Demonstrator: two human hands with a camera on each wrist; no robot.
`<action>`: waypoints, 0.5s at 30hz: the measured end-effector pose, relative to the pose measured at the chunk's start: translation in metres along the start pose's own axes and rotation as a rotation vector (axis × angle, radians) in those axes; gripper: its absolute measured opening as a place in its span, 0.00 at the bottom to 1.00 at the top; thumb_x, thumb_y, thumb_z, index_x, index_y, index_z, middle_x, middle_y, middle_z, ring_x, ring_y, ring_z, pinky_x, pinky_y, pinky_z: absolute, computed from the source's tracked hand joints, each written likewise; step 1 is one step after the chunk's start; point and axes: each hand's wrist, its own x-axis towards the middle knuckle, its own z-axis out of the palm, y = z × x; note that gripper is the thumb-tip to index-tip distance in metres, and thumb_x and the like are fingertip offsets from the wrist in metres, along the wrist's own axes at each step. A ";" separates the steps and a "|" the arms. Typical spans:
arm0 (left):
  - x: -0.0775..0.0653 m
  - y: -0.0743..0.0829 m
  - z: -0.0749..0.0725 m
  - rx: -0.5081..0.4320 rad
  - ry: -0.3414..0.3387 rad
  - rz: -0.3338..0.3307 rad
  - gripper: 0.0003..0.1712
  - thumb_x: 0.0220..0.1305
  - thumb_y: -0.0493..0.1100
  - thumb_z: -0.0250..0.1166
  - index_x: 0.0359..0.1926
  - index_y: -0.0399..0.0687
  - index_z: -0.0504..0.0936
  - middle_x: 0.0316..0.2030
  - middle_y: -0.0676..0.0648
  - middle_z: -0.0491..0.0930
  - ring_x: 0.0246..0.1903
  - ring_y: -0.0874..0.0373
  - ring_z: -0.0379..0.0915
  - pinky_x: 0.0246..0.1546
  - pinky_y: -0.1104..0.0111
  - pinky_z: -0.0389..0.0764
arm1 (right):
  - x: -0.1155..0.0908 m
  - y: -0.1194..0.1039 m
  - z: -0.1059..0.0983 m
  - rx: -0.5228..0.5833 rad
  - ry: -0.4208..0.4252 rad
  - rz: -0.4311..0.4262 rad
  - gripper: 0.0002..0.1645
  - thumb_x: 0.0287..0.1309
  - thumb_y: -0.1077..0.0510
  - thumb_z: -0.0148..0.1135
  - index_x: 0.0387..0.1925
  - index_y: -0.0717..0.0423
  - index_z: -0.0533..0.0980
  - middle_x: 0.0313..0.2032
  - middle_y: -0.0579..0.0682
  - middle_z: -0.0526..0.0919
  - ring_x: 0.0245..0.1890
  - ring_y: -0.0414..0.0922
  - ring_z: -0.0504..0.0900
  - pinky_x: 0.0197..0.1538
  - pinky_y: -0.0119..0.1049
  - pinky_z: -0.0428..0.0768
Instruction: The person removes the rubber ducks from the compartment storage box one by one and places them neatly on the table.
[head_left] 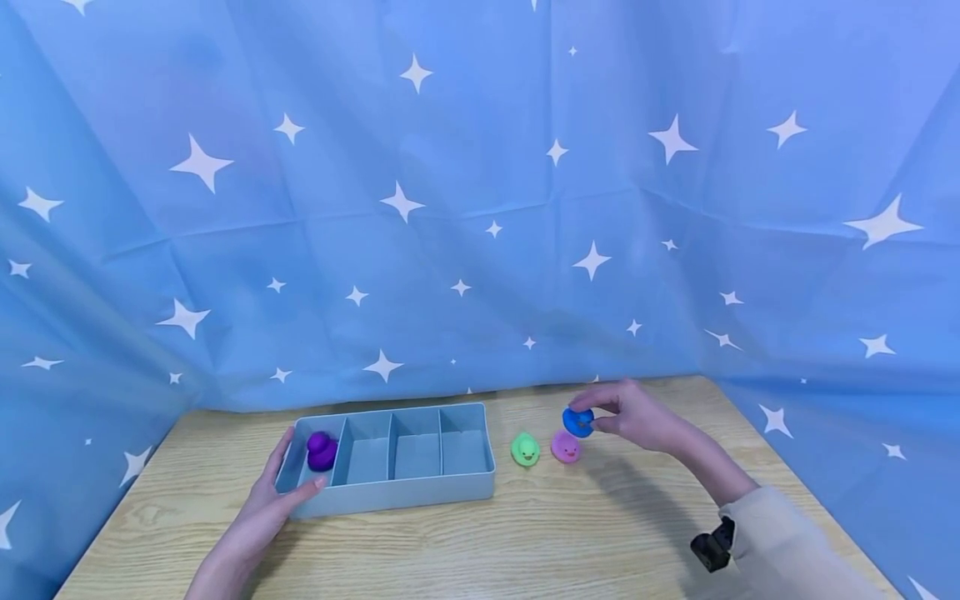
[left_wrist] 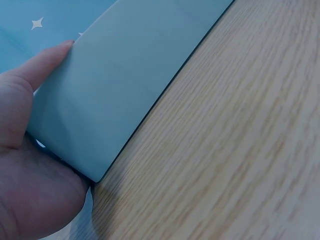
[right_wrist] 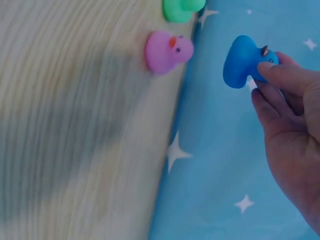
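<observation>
Right wrist view: blue duck (right_wrist: 242, 62), beak (right_wrist: 265, 50) frame-upward, long axis near-vertical

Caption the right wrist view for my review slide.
Right hand pinches a blue toy duck by its head; a pink duck and a green duck rest on the wood-grain table.

blue duck (head_left: 576, 422) | pink duck (head_left: 566, 447) | green duck (head_left: 525, 449) | blue-grey tray (head_left: 397, 495) | white-starred backdrop (head_left: 480, 167)

The tray (head_left: 393, 493) sits over there on the table (head_left: 480, 554), curtain (head_left: 480, 250) behind, one duck (head_left: 322, 452) in its leftmost compartment; right of the tray lie a second duck (head_left: 526, 450), then a third duck (head_left: 566, 448), a fourth duck (head_left: 576, 422) nearby in the right hand (head_left: 637, 417)
</observation>
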 end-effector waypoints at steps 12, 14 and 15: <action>0.001 -0.001 -0.001 0.006 -0.001 -0.011 0.65 0.68 0.50 0.70 0.81 0.71 0.26 0.80 0.45 0.19 0.76 0.33 0.13 0.66 0.25 0.31 | -0.015 0.025 -0.003 -0.027 0.002 0.073 0.21 0.54 0.78 0.65 0.48 0.64 0.86 0.50 0.60 0.87 0.56 0.65 0.82 0.57 0.58 0.79; 0.001 -0.001 0.000 0.003 0.000 -0.005 0.65 0.68 0.50 0.70 0.81 0.71 0.26 0.80 0.45 0.19 0.76 0.33 0.13 0.66 0.26 0.31 | -0.017 0.028 -0.003 -0.042 -0.003 0.067 0.20 0.54 0.78 0.66 0.48 0.64 0.87 0.49 0.60 0.87 0.55 0.65 0.82 0.56 0.58 0.80; 0.001 -0.001 0.000 0.000 0.002 -0.001 0.65 0.67 0.49 0.70 0.82 0.70 0.26 0.80 0.45 0.20 0.76 0.33 0.13 0.66 0.26 0.31 | -0.017 0.030 -0.003 -0.046 -0.003 0.061 0.20 0.53 0.78 0.67 0.47 0.64 0.87 0.49 0.60 0.87 0.55 0.65 0.82 0.56 0.58 0.80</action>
